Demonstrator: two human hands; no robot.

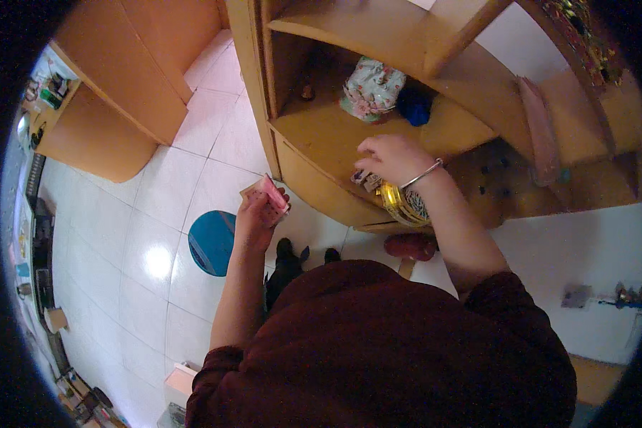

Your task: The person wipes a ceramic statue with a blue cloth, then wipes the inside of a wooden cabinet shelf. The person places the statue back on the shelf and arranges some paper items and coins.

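Observation:
My left hand (255, 219) holds a pink, box-like packet (270, 197) over the tiled floor, to the left of the wooden cabinet (321, 182). My right hand (396, 155), with a metal bangle at the wrist, hovers palm down over the front of a cabinet shelf (321, 134). Its fingers are loosely bent and apart, with nothing visible in them. Just below it are some small greyish-brown items (366, 181) and a round, yellow-rimmed clear container (398, 206), partly behind my wrist. Farther back on that shelf sit a white figurine with pink flowers (373, 88) and a dark blue object (414, 104).
A round blue stool top (212, 243) is beside my left forearm. A dark red rounded object (411, 246) lies low beside the cabinet. Another wooden cabinet (101, 128) stands at upper left. A pink, elongated object (540, 134) rests on the right-hand shelving.

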